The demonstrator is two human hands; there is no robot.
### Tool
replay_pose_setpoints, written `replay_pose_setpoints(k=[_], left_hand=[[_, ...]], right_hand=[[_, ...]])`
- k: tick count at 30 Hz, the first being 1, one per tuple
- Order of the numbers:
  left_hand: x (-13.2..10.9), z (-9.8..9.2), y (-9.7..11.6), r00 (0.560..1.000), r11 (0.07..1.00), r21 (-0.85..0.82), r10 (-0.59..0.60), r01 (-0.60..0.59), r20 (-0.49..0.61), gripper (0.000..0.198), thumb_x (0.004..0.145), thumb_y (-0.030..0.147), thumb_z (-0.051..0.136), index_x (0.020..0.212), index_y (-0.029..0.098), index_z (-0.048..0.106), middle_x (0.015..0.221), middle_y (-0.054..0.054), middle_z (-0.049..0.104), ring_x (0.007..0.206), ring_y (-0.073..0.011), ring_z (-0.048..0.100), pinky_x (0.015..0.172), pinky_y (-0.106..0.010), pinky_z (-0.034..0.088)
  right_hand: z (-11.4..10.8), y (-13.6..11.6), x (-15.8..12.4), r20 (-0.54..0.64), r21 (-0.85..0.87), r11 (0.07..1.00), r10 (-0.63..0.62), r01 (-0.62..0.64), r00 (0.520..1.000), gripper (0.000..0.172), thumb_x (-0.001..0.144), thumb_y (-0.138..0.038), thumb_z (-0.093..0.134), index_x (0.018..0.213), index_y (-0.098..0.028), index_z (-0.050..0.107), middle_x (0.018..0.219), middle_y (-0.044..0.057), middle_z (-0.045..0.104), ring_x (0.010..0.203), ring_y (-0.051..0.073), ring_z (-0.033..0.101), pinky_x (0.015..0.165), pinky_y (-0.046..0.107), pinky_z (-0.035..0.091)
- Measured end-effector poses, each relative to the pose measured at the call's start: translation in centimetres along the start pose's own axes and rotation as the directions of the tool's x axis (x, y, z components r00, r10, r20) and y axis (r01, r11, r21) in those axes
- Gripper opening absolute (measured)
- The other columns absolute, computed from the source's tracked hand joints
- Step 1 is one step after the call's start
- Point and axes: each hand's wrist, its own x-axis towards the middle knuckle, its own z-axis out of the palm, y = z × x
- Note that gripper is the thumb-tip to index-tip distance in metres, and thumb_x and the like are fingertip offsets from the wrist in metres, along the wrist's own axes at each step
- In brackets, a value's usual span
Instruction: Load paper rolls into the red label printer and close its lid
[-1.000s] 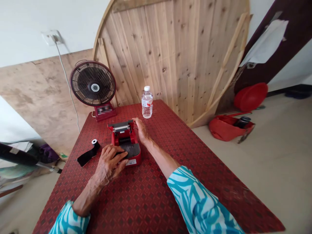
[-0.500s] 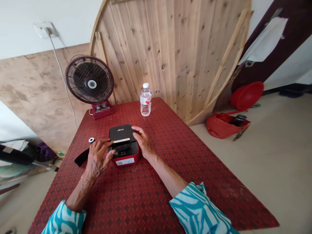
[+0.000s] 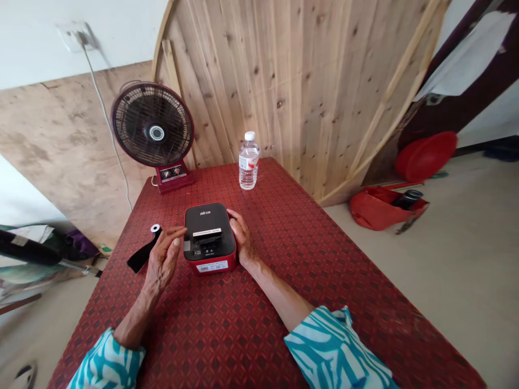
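A small printer [image 3: 206, 218] with a black top and a red body stands on the table in front of me. Its lid lies flat, with a pale strip along the slot and a label on the front side. My right hand [image 3: 244, 237] rests along the printer's right side, fingers stretched against it. At the left edge, my left hand [image 3: 164, 256] has its fingers extended, the tips close to or touching the casing; I cannot tell which. Behind the left hand lies a black strip with a small roll [image 3: 155, 229], partly covered by the fingers.
A red patterned tablecloth [image 3: 259, 324] covers the table. Toward the back stand a dark red fan [image 3: 157, 132] and a clear water bottle [image 3: 248, 165]. On the floor to the right are a red bag [image 3: 373, 208] and a red basin [image 3: 425, 156].
My left hand has lifted off the printer's top and drawn back to its left edge. The right hand has slid from the top corner down to the right side. The lid now shows fully.
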Motion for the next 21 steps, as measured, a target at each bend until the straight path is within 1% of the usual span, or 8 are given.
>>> replay_pose_setpoints(k=[2, 3, 4, 6, 9, 13, 17, 21], left_hand=[[0.2, -0.2, -0.3, 0.979, 0.970, -0.141, -0.201, 0.199, -0.003, 0.043, 0.090, 0.051, 0.052, 0.116, 0.019, 0.065, 0.113, -0.010, 0.067, 0.106, -0.0245, 0.062, 0.095, -0.039, 0.048], [0.4, -0.3, -0.5, 0.957, 0.935, -0.201, -0.289, 0.291, 0.036, 0.047, 0.086, 0.052, 0.058, 0.118, 0.018, 0.064, 0.110, -0.010, 0.068, 0.103, -0.0248, 0.064, 0.093, -0.039, 0.049], [0.5, -0.3, -0.6, 0.930, 0.895, -0.253, -0.356, 0.367, 0.091, 0.051, 0.082, 0.052, 0.063, 0.120, 0.017, 0.062, 0.108, -0.010, 0.069, 0.100, -0.0251, 0.065, 0.090, -0.039, 0.050], [0.6, -0.1, -1.0, 0.887, 0.824, -0.328, -0.422, 0.461, 0.187, 0.060, 0.075, 0.051, 0.070, 0.122, 0.016, 0.060, 0.104, -0.010, 0.070, 0.095, -0.0251, 0.066, 0.085, -0.038, 0.051], [0.6, 0.3, -1.2, 0.861, 0.761, -0.402, -0.450, 0.508, 0.237, 0.066, 0.071, 0.048, 0.075, 0.125, 0.015, 0.057, 0.107, -0.011, 0.069, 0.094, -0.0245, 0.067, 0.081, -0.035, 0.052], [0.7, 0.5, -0.9, 0.819, 0.667, -0.477, -0.496, 0.573, 0.289, 0.067, 0.069, 0.043, 0.075, 0.128, 0.017, 0.055, 0.118, -0.012, 0.066, 0.097, -0.0252, 0.067, 0.078, -0.034, 0.053], [0.9, 0.6, -0.3, 0.762, 0.512, -0.573, -0.521, 0.640, 0.385, 0.062, 0.065, 0.034, 0.077, 0.122, 0.018, 0.060, 0.112, -0.009, 0.070, 0.091, -0.0241, 0.070, 0.076, -0.033, 0.055], [1.0, 1.0, 0.1, 0.737, 0.403, -0.648, -0.552, 0.646, 0.390, 0.059, 0.060, 0.026, 0.079, 0.116, 0.017, 0.062, 0.102, -0.007, 0.072, 0.083, -0.0213, 0.070, 0.073, -0.030, 0.055]], right_hand=[[-0.1, 0.7, -0.1, -0.008, 0.014, 1.000, 0.025, -0.025, 1.000, 0.041, 0.089, -0.050, 0.046, 0.118, -0.027, 0.063, 0.128, 0.003, 0.063, 0.124, 0.021, 0.053, 0.111, 0.040, 0.036], [-0.1, 1.1, -0.1, -0.005, 0.025, 0.999, 0.040, -0.040, 0.999, 0.042, 0.089, -0.051, 0.046, 0.117, -0.027, 0.063, 0.127, 0.003, 0.064, 0.124, 0.022, 0.054, 0.111, 0.040, 0.037], [-0.1, 1.3, -0.1, -0.001, 0.037, 0.998, 0.055, -0.055, 0.999, 0.042, 0.088, -0.052, 0.046, 0.117, -0.027, 0.064, 0.126, 0.003, 0.064, 0.123, 0.022, 0.055, 0.110, 0.040, 0.037], [-0.1, 1.7, -0.1, 0.006, 0.050, 0.996, 0.074, -0.074, 0.997, 0.040, 0.088, -0.051, 0.049, 0.117, -0.028, 0.064, 0.125, 0.003, 0.065, 0.121, 0.022, 0.056, 0.109, 0.040, 0.038], [-0.1, 2.0, 0.0, 0.005, 0.052, 0.995, 0.081, -0.081, 0.997, 0.039, 0.088, -0.049, 0.050, 0.118, -0.028, 0.063, 0.126, 0.002, 0.065, 0.121, 0.022, 0.055, 0.108, 0.041, 0.039], [-0.1, 2.0, 0.0, -0.008, 0.058, 0.995, 0.087, -0.087, 0.996, 0.038, 0.087, -0.050, 0.051, 0.116, -0.028, 0.064, 0.124, 0.002, 0.065, 0.121, 0.023, 0.056, 0.107, 0.042, 0.039], [-0.1, 1.9, -0.1, -0.009, 0.065, 0.994, 0.094, -0.093, 0.996, 0.038, 0.088, -0.049, 0.051, 0.116, -0.029, 0.064, 0.124, 0.002, 0.065, 0.121, 0.023, 0.056, 0.108, 0.041, 0.039], [0.0, 1.9, -0.1, -0.012, 0.063, 0.994, 0.088, -0.087, 0.996, 0.037, 0.088, -0.048, 0.050, 0.116, -0.028, 0.064, 0.125, 0.002, 0.065, 0.121, 0.023, 0.055, 0.109, 0.042, 0.036]])
